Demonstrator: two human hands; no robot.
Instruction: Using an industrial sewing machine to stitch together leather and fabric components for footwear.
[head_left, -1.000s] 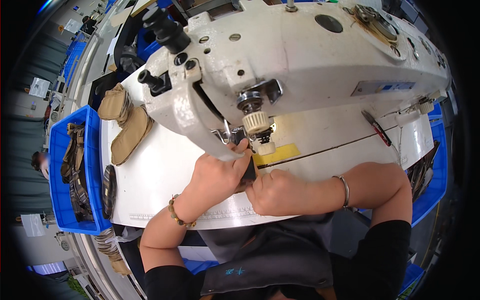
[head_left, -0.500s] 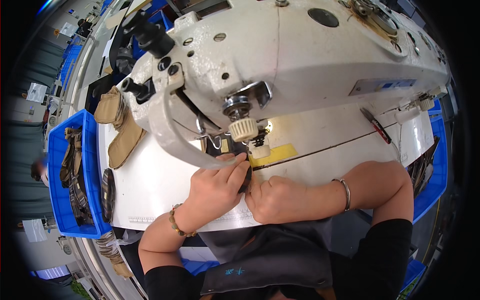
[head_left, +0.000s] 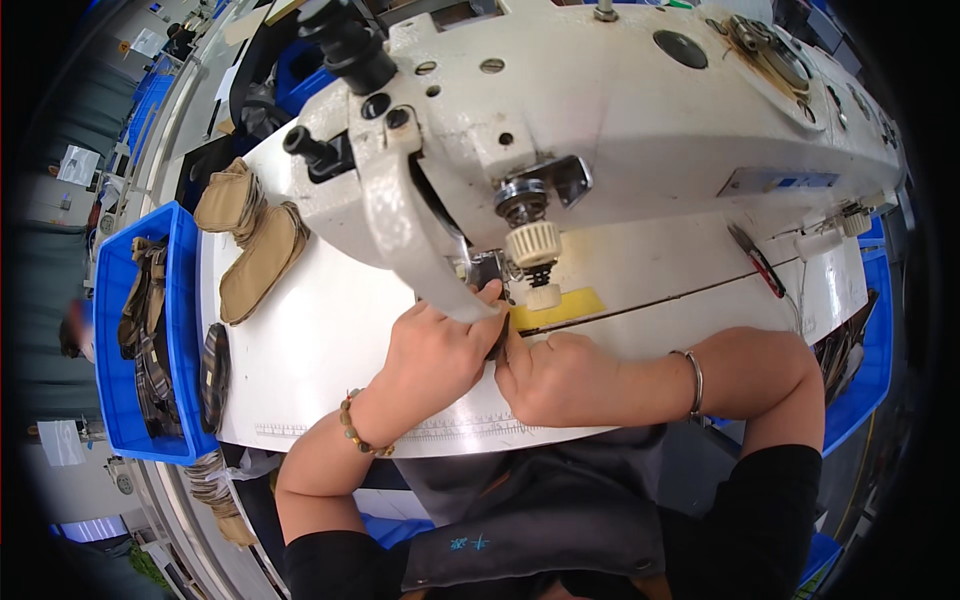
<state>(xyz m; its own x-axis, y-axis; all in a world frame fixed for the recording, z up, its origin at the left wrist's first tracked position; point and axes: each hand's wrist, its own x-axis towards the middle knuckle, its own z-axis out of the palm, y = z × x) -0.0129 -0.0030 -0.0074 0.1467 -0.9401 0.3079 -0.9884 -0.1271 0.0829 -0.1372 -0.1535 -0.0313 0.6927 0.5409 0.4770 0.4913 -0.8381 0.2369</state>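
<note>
A white sewing machine (head_left: 630, 140) spans the upper middle, its needle area over a white work table (head_left: 330, 370). A small dark piece (head_left: 495, 345) sits below the needle, largely hidden by my fingers. My left hand (head_left: 440, 355) presses and grips it from the left, fingertips close beside the presser foot (head_left: 485, 268). My right hand (head_left: 550, 375), fingers curled, pinches the near end of the dark piece just right of my left hand. A yellow strip (head_left: 560, 310) lies on the machine bed to the right.
Blue bin (head_left: 120, 390) with plaid pieces at left; plaid piece (head_left: 215, 375) beside it; stacks of tan pieces (head_left: 260, 265) on the table; red-black snips (head_left: 755, 260) on the right; another blue bin (head_left: 860, 405) beyond the right edge; co-worker (head_left: 80, 330) at far left.
Both hands have risen slightly since half a second ago, with the dark piece now mostly covered. The machine appears shifted right and down in the view.
</note>
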